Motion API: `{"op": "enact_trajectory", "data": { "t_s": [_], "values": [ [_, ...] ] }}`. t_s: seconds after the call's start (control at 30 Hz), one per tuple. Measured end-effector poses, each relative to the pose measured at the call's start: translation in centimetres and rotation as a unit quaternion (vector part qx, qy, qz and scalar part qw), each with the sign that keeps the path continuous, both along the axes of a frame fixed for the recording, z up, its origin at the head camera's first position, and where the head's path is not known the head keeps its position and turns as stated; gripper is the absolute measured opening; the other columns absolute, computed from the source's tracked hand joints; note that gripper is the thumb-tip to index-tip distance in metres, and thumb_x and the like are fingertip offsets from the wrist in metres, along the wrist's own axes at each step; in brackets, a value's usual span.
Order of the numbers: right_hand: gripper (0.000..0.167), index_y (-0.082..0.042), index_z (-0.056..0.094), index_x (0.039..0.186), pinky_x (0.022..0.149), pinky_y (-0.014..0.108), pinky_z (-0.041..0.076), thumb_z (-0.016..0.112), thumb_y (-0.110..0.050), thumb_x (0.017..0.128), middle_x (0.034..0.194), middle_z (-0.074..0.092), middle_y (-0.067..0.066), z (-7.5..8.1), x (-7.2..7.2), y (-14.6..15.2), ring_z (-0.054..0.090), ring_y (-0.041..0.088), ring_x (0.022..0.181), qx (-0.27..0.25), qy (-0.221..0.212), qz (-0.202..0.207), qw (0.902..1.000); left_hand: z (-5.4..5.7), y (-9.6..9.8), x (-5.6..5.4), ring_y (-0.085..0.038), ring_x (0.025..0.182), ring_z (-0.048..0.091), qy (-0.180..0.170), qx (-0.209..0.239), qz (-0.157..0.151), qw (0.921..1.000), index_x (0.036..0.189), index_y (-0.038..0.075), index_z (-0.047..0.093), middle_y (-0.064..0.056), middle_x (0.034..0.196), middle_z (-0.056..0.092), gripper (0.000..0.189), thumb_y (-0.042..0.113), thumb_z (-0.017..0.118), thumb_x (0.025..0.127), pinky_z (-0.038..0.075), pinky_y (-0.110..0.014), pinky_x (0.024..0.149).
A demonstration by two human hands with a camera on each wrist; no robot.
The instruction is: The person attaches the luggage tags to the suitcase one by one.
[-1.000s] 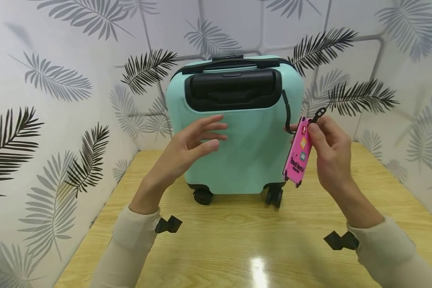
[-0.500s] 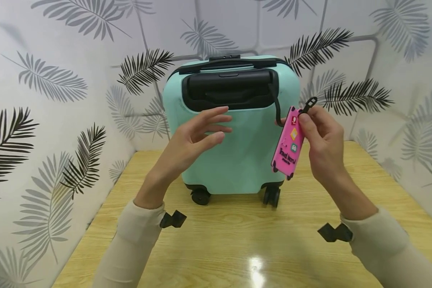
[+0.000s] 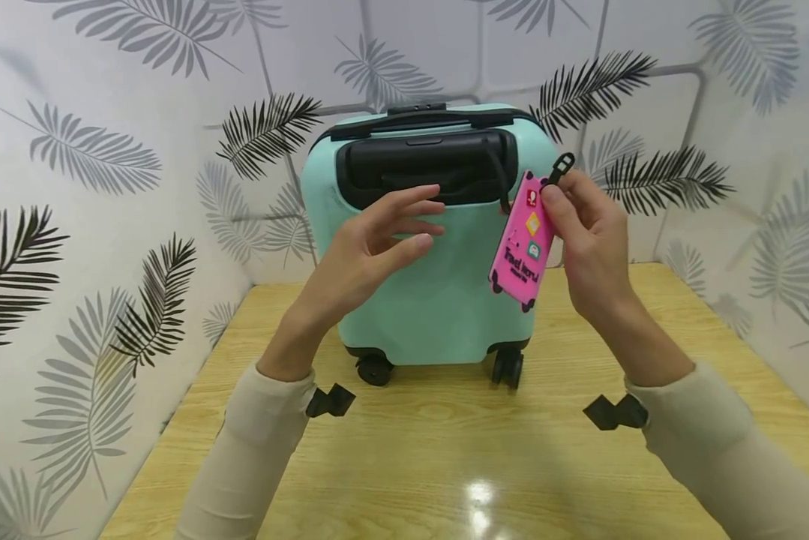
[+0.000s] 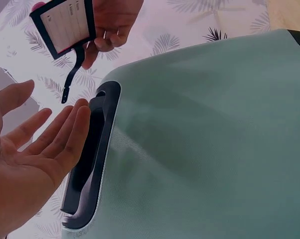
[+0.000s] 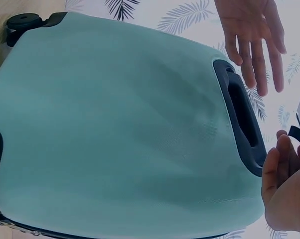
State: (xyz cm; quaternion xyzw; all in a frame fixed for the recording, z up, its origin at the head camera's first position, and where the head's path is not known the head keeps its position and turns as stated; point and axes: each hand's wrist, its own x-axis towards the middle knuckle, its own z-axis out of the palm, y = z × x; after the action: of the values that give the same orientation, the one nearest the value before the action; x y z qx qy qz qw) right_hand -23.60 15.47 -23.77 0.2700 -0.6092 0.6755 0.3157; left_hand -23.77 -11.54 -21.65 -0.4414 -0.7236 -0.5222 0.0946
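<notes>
A pink luggage tag (image 3: 520, 244), shaped like a little suitcase, is pinched near its top by my right hand (image 3: 596, 244). Its black strap (image 4: 73, 77) hangs free in the left wrist view, which also shows a white card (image 4: 65, 25) on the tag's back. My left hand (image 3: 370, 255) hovers with relaxed fingers in front of the mint suitcase (image 3: 431, 300), holding nothing. Both hands are near the black recessed handle (image 3: 424, 161) at the suitcase's top. In the right wrist view most of the tag is hidden behind the right hand (image 5: 289, 189).
The suitcase stands upright on its wheels (image 3: 508, 367) on a wooden table (image 3: 404, 465). Behind and beside it are walls (image 3: 107, 240) with a feather print. A black carry strap (image 3: 438, 120) and a combination lock (image 3: 416, 109) sit on the suitcase's top edge.
My right hand has moved left and up with the luggage tag, bringing it in front of the suitcase's right side. The left hand has shifted slightly right and up, its fingers still loose.
</notes>
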Motion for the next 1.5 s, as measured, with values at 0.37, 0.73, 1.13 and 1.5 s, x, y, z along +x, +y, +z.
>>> {"op": "enact_trajectory", "data": {
  "t_s": [0.37, 0.73, 1.13, 1.5],
  "values": [
    [0.013, -0.014, 0.062, 0.094, 0.069, 0.024, 0.054, 0.059, -0.017, 0.106, 0.081, 0.063, 0.005, 2.0, -0.2, -2.1, 0.061, 0.019, 0.072, 0.021, -0.019, -0.006, 0.9996, 1.3, 0.4, -0.3, -0.014, 0.124, 0.065, 0.055, -0.031, 0.041, 0.9972, 0.154, 0.015, 0.051, -0.009, 0.144, 0.062, 0.051, 0.012, 0.064, 0.104, 0.053, -0.037, 0.101],
    [0.017, -0.011, 0.063, 0.092, 0.075, 0.028, 0.054, 0.061, -0.022, 0.105, 0.077, 0.061, 0.005, 3.8, -0.1, -3.9, 0.059, 0.021, 0.074, 0.044, -0.039, -0.003, 0.9983, 2.0, 0.6, -0.4, -0.015, 0.121, 0.066, 0.107, -0.039, 0.077, 0.9906, 0.153, 0.015, 0.052, -0.004, 0.142, 0.063, 0.052, 0.016, 0.067, 0.103, 0.053, -0.031, 0.101],
    [0.019, -0.005, 0.065, 0.094, 0.068, 0.024, 0.051, 0.061, -0.02, 0.105, 0.081, 0.059, 0.006, 4.9, -0.6, -4.5, 0.056, 0.019, 0.073, 0.049, -0.063, -0.009, 0.9968, 3.3, 1.8, -1.3, -0.016, 0.124, 0.063, 0.189, -0.039, 0.126, 0.9731, 0.152, 0.009, 0.052, -0.011, 0.139, 0.064, 0.054, 0.016, 0.069, 0.102, 0.054, -0.029, 0.097],
    [0.019, -0.006, 0.064, 0.091, 0.065, 0.025, 0.05, 0.061, -0.018, 0.105, 0.079, 0.06, 0.006, 6.1, -0.9, -4.7, 0.056, 0.02, 0.072, 0.026, -0.057, 0.022, 0.9978, 4.6, 2.4, -1.7, -0.018, 0.124, 0.059, 0.259, -0.044, 0.177, 0.9486, 0.141, 0.004, 0.063, -0.012, 0.136, 0.064, 0.043, 0.013, 0.072, 0.1, 0.052, -0.028, 0.098]
  ]
}}
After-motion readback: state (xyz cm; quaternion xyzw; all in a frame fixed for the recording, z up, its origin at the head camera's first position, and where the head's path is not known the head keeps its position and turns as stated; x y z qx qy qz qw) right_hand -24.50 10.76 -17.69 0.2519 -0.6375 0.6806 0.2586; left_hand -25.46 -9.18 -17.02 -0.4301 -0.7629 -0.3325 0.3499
